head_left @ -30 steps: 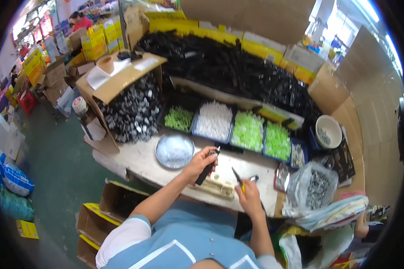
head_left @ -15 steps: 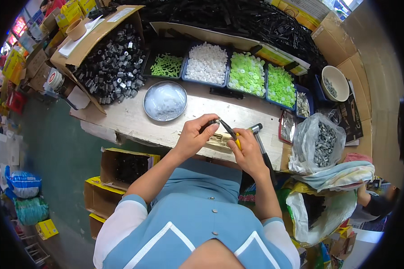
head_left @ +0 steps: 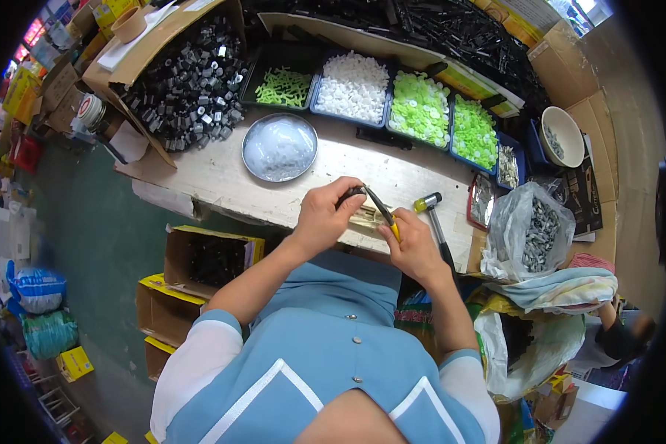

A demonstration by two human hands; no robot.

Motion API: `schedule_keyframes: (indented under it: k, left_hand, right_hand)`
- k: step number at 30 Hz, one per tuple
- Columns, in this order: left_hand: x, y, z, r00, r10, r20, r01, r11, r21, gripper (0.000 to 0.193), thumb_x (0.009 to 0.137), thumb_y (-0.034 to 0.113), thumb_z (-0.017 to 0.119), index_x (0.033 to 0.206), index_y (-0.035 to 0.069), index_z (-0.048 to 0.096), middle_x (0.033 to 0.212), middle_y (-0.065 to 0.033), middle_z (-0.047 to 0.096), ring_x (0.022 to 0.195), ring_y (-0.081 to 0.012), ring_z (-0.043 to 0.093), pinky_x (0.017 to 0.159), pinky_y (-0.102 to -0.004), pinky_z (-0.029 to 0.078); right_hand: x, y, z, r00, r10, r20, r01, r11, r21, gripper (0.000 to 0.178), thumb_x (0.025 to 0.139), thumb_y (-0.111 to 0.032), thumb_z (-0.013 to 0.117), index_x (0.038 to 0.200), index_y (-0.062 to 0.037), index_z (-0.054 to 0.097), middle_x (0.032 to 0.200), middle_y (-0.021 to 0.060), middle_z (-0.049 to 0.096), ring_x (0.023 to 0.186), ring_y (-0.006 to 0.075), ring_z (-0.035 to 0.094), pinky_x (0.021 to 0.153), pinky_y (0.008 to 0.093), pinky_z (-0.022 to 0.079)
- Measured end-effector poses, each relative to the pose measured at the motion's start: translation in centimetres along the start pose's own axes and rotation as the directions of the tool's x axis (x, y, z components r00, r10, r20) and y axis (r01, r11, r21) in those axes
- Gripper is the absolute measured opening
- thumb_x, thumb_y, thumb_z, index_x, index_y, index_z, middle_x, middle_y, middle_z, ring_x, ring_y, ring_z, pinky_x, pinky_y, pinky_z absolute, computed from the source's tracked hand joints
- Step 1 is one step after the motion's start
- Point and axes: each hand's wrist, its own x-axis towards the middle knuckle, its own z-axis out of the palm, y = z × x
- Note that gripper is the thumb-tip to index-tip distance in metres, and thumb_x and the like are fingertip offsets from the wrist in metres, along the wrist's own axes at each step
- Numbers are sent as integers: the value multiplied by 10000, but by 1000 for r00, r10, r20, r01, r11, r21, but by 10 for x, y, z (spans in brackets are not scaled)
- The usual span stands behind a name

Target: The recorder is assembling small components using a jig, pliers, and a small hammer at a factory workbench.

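Observation:
My left hand [head_left: 325,214] is closed, pinching a small black part [head_left: 351,194] between thumb and fingers above the bench's front edge. In my right hand [head_left: 412,247] are pliers [head_left: 382,209] with dark jaws and yellow handles, gripped with fingers wrapped round. Their tips reach up to the black part, apparently touching it; the exact contact is too small to make out. Under the hands lies a pale, slotted block [head_left: 365,220] at the bench edge. Just right of my right hand, a hammer [head_left: 436,223] with a dark handle and a metal-and-yellow head rests on the bench.
A round metal dish [head_left: 280,148] stands on the white bench [head_left: 207,174]. Behind are trays of white pieces [head_left: 354,87] and green pieces [head_left: 419,109]. A carton of black parts [head_left: 192,89] stands left; a clear bag of metal pieces [head_left: 536,233] lies right.
The view has shifted slightly, so the bench things sit a little differently in it. Both hands keep their grips, with the pliers still at the black part.

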Motion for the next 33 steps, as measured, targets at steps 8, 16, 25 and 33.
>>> schedule_keyframes:
  k: [8, 16, 25, 33]
  left_hand:
    - [-3, -40, -35, 675, -156, 721, 737, 193, -648, 165, 859, 146, 551, 954, 13, 530, 642, -115, 554, 435, -166, 506, 355, -269, 414]
    - [-34, -38, -73, 671, -458, 583, 724, 576, -380, 249, 824, 215, 591, 939, -3, 554, 649, -84, 558, 478, -153, 528, 415, -261, 426]
    - [-51, -36, -108, 852, -491, 185, 433, 857, 280, 463, 764, 242, 669, 1134, -11, 553, 1031, -179, 616, 925, -260, 614, 782, -303, 471]
    - [115, -65, 64, 929, 243, 279, -360, 426, 830, 264, 724, 211, 650, 915, 52, 560, 919, -105, 538, 891, -274, 489, 728, -417, 345]
  right_hand:
    - [2, 0, 2, 982, -135, 129, 144, 988, -60, 179, 773, -109, 606, 684, 19, 517, 766, 154, 511, 706, 328, 530, 622, 398, 450]
    - [6, -1, 27, 961, -235, 142, 248, 965, -81, 243, 787, -201, 624, 745, 29, 556, 955, 160, 550, 868, 302, 494, 770, 388, 418]
    - [-12, 35, 17, 995, -100, -9, 100, 995, -9, 230, 815, -184, 597, 823, 43, 569, 1004, 142, 551, 863, 302, 498, 773, 374, 414]
    - [-28, 28, -7, 992, -46, -120, 44, 999, -22, 227, 803, -191, 610, 788, 32, 573, 969, 143, 559, 857, 300, 508, 759, 368, 415]
